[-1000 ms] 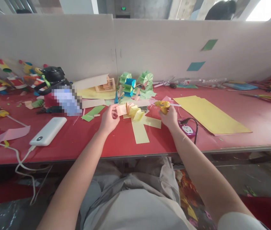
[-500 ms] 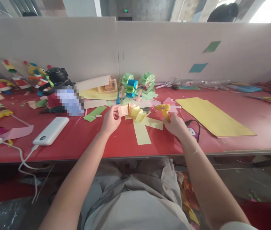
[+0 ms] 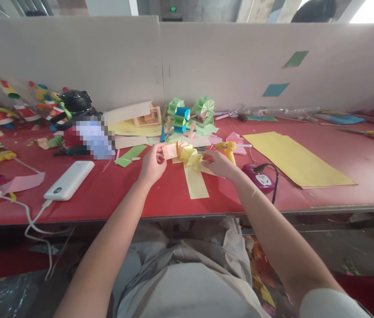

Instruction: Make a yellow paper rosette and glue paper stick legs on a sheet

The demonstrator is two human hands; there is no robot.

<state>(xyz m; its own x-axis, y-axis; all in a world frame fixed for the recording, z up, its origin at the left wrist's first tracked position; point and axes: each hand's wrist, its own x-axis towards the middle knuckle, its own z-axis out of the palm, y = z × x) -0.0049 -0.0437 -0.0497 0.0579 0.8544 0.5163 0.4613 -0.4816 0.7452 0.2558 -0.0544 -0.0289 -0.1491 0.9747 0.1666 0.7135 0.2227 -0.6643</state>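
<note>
My left hand [image 3: 154, 164] pinches the pink end of an accordion-folded paper strip [image 3: 187, 153], whose folds turn yellow toward the right. At the yellow end, the curled fingers of my right hand [image 3: 219, 164] close on the paper's edge; the exact contact is partly hidden. Just behind that hand, a yellow hot glue gun [image 3: 229, 149] rests on the table with nobody holding it. Pale yellow paper strips [image 3: 196, 185] lie under and in front of the folded piece.
On the red table [image 3: 167, 201], a white power bank [image 3: 69, 181] lies left and a purple socket block [image 3: 260, 178] right. Yellow sheets [image 3: 296, 159] lie further right. Green folded-paper wheels [image 3: 204, 108] and a small wooden frame [image 3: 147, 117] stand behind, before a white partition [image 3: 239, 66].
My right hand has let go of the glue gun and moved left to the yellow end of the folded strip. The socket block is now uncovered. My left hand keeps its pinch.
</note>
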